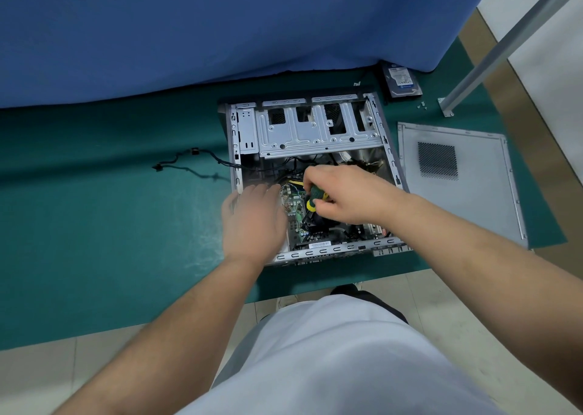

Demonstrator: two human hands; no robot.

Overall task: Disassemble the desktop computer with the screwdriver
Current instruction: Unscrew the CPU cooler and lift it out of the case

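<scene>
The open case is lying on its side on the green mat, near the mat's front edge, and the green-and-yellow screwdriver is being gripped by the right hand over the board. The left hand is being rested flat, fingers straight, on the case's left edge. A perforated grey panel is lying just right, a drive behind.

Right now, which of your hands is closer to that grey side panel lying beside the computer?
Right. The right hand works inside the case, nearer the side panel; the left hand rests at the case's far side.
</scene>
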